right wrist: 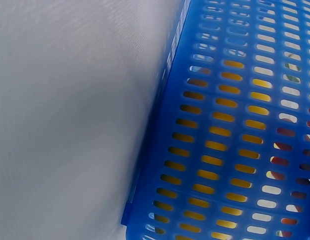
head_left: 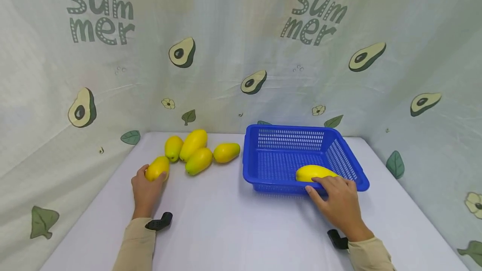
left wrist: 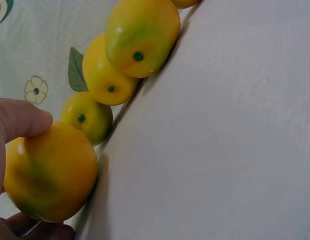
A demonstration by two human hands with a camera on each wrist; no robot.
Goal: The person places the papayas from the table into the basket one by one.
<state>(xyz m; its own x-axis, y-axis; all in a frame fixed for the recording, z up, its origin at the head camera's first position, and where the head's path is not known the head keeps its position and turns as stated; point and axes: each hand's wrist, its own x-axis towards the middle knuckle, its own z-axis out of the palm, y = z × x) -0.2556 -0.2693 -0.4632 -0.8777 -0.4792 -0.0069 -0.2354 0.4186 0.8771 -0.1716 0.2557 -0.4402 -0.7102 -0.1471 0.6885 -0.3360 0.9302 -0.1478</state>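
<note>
Near the left edge of the table [head_left: 218, 221], the left hand [head_left: 144, 191] is gripping a yellow mango [head_left: 158, 167], its thumb and fingers clasping opposite sides; that spread is probably keeping the smooth, round body from rolling. The long axis is running mostly away from the person, with one end facing back toward the wrist (the left wrist view is showing that end almost square on).

Toward the far-left corner, four loose mangoes [head_left: 199, 161] are lying in a cluster, three pointing roughly at the near edge, the rightmost lying more sideways.

On the table's right half, a blue basket [head_left: 293, 128] is holding a second mango [head_left: 315, 172] against its near wall. This one's long axis is running roughly along the near rim, its blunt end pointing left and its other end hiding behind the right hand [head_left: 340, 203]. The wall is likely stopping it from rolling out. The right hand's fingers are bending over the rim toward the fruit; whether they are gripping it, I cannot tell.
</note>
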